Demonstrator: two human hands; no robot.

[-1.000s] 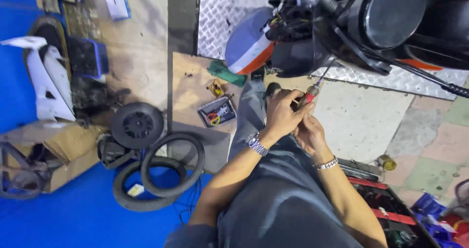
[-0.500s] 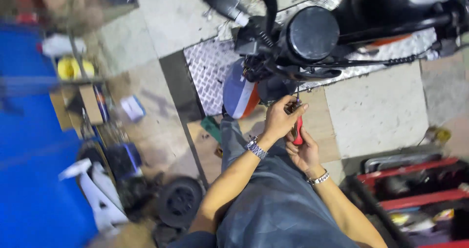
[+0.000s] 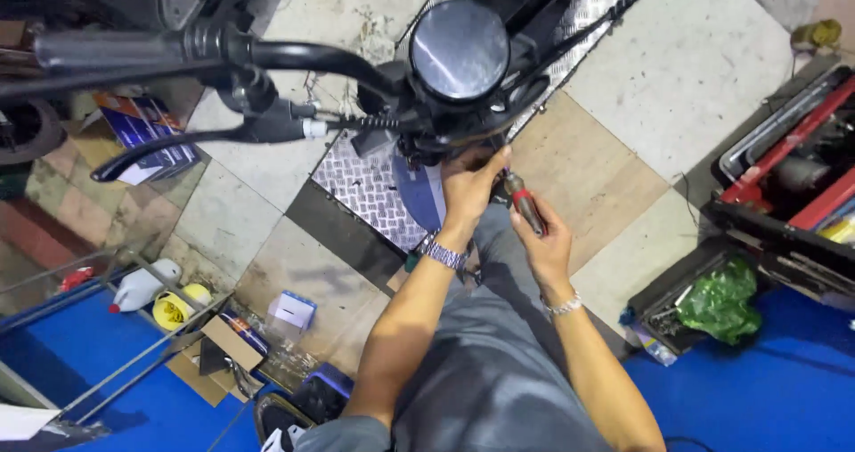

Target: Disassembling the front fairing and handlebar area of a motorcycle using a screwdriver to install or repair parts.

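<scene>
My left hand (image 3: 469,187), with a metal watch on its wrist, reaches up under the round black gauge (image 3: 460,49) of a motorbike and steadies the tip end of a screwdriver (image 3: 525,204). My right hand (image 3: 545,243), with a thin bracelet on the wrist, is closed around the screwdriver's red and black handle. The screwdriver points up toward the dark parts below the handlebar (image 3: 223,51). Its tip is hidden behind my left fingers. A brake lever (image 3: 169,149) hangs under the left grip.
A red tool chest (image 3: 797,162) stands open at the right, with a green bag (image 3: 726,296) in a tray beside it. Boxes (image 3: 223,350), a white bottle (image 3: 142,285) and a yellow tape roll (image 3: 174,309) lie at the lower left on blue floor. A chequer-plate ramp (image 3: 370,189) runs under the bike.
My view has swung round and closer, so the handlebar and gauge now fill the top. Both hands stay on the screwdriver under the gauge; the tyres have left the picture.
</scene>
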